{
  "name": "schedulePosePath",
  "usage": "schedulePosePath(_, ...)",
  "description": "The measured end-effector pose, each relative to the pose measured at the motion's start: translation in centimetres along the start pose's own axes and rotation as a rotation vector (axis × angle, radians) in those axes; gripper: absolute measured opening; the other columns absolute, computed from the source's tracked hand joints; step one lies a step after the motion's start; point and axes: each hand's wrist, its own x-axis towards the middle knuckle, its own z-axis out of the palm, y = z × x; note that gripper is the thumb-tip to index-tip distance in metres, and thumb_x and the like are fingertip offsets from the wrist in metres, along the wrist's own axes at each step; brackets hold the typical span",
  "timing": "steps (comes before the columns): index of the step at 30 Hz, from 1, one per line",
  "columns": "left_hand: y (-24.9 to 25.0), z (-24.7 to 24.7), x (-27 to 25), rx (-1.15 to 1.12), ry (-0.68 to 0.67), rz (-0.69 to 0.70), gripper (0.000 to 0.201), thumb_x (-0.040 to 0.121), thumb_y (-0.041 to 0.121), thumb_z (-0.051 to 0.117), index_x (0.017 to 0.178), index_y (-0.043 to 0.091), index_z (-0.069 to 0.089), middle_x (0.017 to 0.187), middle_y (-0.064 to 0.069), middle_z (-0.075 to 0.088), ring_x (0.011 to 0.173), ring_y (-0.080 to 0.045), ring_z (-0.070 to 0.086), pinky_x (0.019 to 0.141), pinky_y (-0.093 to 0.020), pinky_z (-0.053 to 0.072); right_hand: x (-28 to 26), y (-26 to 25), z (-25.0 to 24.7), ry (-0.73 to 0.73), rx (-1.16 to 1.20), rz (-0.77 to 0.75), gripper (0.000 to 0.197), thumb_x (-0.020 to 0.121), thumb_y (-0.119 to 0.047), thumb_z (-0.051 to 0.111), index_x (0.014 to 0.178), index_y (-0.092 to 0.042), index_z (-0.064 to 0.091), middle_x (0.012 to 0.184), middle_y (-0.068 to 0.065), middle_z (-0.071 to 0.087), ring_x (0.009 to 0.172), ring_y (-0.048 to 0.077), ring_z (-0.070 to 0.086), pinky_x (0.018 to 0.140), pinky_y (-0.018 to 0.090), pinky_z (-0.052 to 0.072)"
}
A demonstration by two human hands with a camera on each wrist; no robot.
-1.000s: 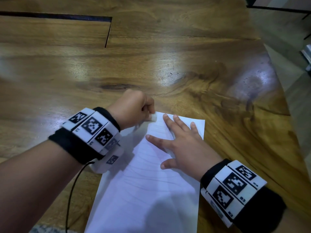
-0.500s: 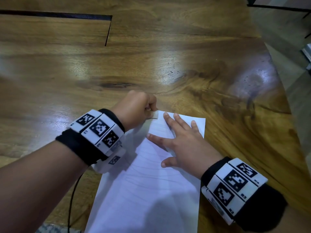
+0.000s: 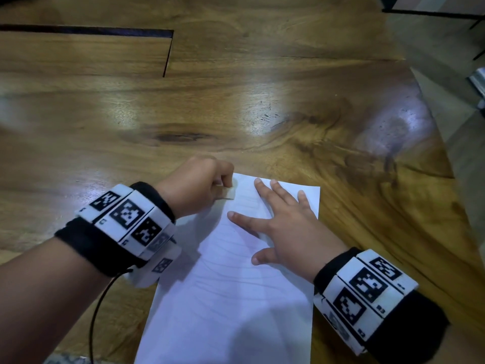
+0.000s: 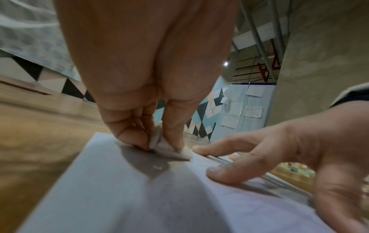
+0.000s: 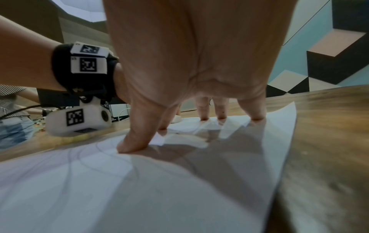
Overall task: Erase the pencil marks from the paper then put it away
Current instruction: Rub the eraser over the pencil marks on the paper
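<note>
A white sheet of paper with faint curved pencil lines lies on the wooden table, near its front right. My left hand pinches a small white eraser and holds it against the paper's far left corner. In the left wrist view the eraser sits between thumb and fingers, touching the paper. My right hand lies flat with fingers spread on the upper part of the sheet. In the right wrist view its fingertips press on the paper.
The table's right edge curves away to the floor close to the paper. A dark slot is cut in the tabletop at the far left. A black cable hangs from my left wrist.
My left hand with the eraser has shifted back and forth a little at the paper's far left corner. The right hand stays planted on the sheet.
</note>
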Motion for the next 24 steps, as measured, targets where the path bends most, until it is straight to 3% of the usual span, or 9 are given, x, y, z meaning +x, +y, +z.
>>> schedulePosePath(6, 1.0, -0.2, 1.4, -0.031, 0.058, 0.001, 0.01, 0.082, 0.011, 0.062, 0.075, 0.016, 0.056, 0.062, 0.018, 0.047, 0.054, 0.003, 0.043, 0.048, -0.004, 0.031, 0.0, 0.0, 0.0, 0.009, 0.005, 0.0, 0.079, 0.083, -0.055, 0.058, 0.14, -0.06, 0.003, 0.154, 0.001, -0.028, 0.142, 0.023, -0.026, 0.114, 0.054, -0.007)
schedulePosePath(9, 0.8, -0.3, 0.7, 0.033, -0.041, 0.023, 0.004, 0.08, 0.009, 0.062, 0.079, 0.012, 0.06, 0.064, 0.008, 0.053, 0.061, -0.01, 0.047, 0.054, -0.014, 0.034, 0.0, 0.0, 0.0, 0.015, -0.001, -0.005, 0.078, 0.083, -0.055, 0.057, 0.14, -0.06, 0.003, 0.155, 0.002, -0.028, 0.142, 0.023, -0.026, 0.114, 0.054, -0.006)
schedulePosePath(11, 0.6, -0.5, 0.2, 0.079, -0.14, 0.041, 0.006, 0.078, 0.008, 0.064, 0.079, 0.014, 0.062, 0.07, 0.003, 0.057, 0.065, -0.013, 0.049, 0.058, -0.018, 0.036, 0.0, 0.0, 0.0, 0.019, -0.001, -0.006, 0.078, 0.083, -0.055, 0.057, 0.14, -0.06, 0.004, 0.155, 0.002, -0.028, 0.142, 0.023, -0.025, 0.114, 0.055, -0.005)
schedulePosePath(15, 1.5, -0.4, 1.7, 0.032, -0.005, 0.046, 0.005, 0.078, 0.01, 0.065, 0.08, 0.013, 0.063, 0.066, 0.015, 0.052, 0.066, -0.01, 0.049, 0.053, -0.008, 0.032, -0.1, 0.0, 0.0, 0.019, 0.006, -0.009, 0.078, 0.083, -0.054, 0.058, 0.14, -0.059, 0.006, 0.155, 0.002, -0.027, 0.142, 0.023, -0.025, 0.113, 0.054, -0.006)
schedulePosePath(17, 2.0, 0.0, 2.0, 0.028, 0.054, 0.074, 0.003, 0.079, 0.011, 0.065, 0.079, 0.011, 0.062, 0.071, 0.01, 0.053, 0.071, -0.012, 0.049, 0.051, -0.015, 0.029, -0.1, 0.0, -0.1, 0.024, 0.007, -0.01, 0.078, 0.083, -0.054, 0.058, 0.14, -0.059, 0.006, 0.155, 0.002, -0.027, 0.142, 0.023, -0.025, 0.113, 0.054, -0.005)
schedulePosePath(19, 1.7, 0.1, 1.2, 0.077, -0.004, 0.109, 0.007, 0.077, 0.012, 0.066, 0.074, 0.014, 0.061, 0.068, 0.006, 0.05, 0.068, -0.014, 0.045, 0.053, -0.024, 0.027, -0.1, 0.0, -0.1, 0.025, 0.008, -0.009, 0.078, 0.082, -0.054, 0.058, 0.14, -0.06, 0.005, 0.155, 0.003, -0.027, 0.142, 0.023, -0.025, 0.113, 0.054, -0.005)
schedulePosePath(22, 1.0, -0.4, 0.2, 0.127, -0.196, 0.114, 0.009, 0.075, 0.012, 0.068, 0.072, 0.018, 0.063, 0.068, 0.005, 0.052, 0.065, -0.014, 0.047, 0.058, -0.021, 0.036, -0.1, 0.0, 0.0, 0.024, 0.0, -0.012, 0.077, 0.083, -0.055, 0.057, 0.139, -0.061, 0.005, 0.155, 0.003, -0.028, 0.142, 0.024, -0.026, 0.113, 0.054, -0.006)
schedulePosePath(24, 1.3, -0.3, 0.8, 0.091, -0.12, 0.097, 0.005, 0.075, 0.011, 0.067, 0.078, 0.015, 0.065, 0.071, 0.003, 0.054, 0.069, -0.016, 0.05, 0.063, -0.026, 0.039, -0.1, -0.1, 0.0, 0.022, 0.006, -0.014, 0.076, 0.083, -0.055, 0.057, 0.139, -0.062, 0.006, 0.154, 0.003, -0.028, 0.142, 0.024, -0.026, 0.113, 0.055, -0.006)
